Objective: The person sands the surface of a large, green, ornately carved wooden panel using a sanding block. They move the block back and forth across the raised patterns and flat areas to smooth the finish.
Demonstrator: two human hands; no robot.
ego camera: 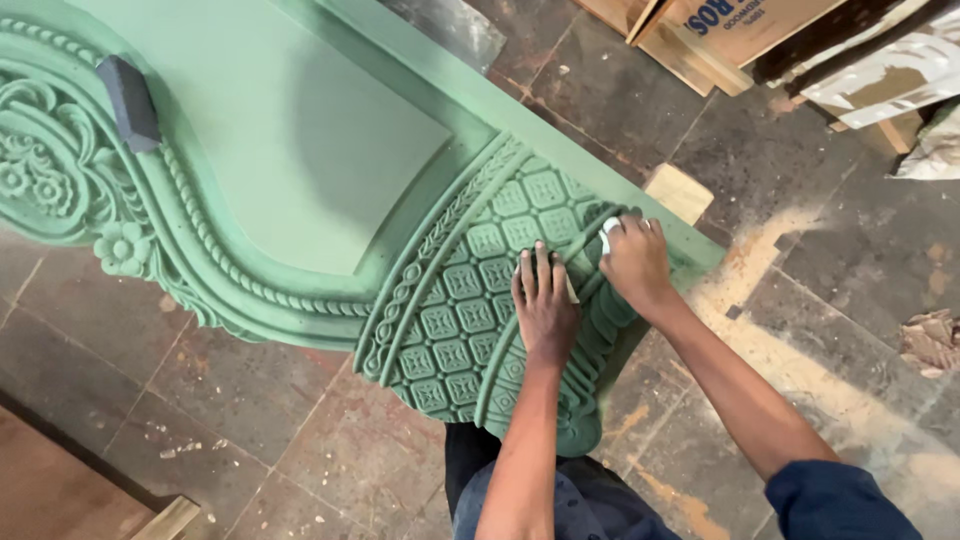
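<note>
The head camera looks down on a large green carved panel (300,150) lying flat above a stone floor (300,440). Its near corner is a fan of small square flower tiles framed by curved ribs, with a rope border running leftward into leafy scrollwork.

The left hand (545,305) lies flat on this carved corner, fingers spread and pressed on the tiles and a rib, gripping nothing. The right hand (635,260) is clenched just beside it, on the outer rib near the panel's edge, closed around a small white piece (608,232) that peeks out at the fingertips; what the piece is cannot be told. The two hands are nearly touching.

A dark grey block (128,100) rests on the panel's far left rim, well apart from both hands. Beyond the panel, a pale wood block (680,190) sits on the floor, and cardboard boxes (740,30) stand at the top right. Sawdust streaks the floor near the right arm.
</note>
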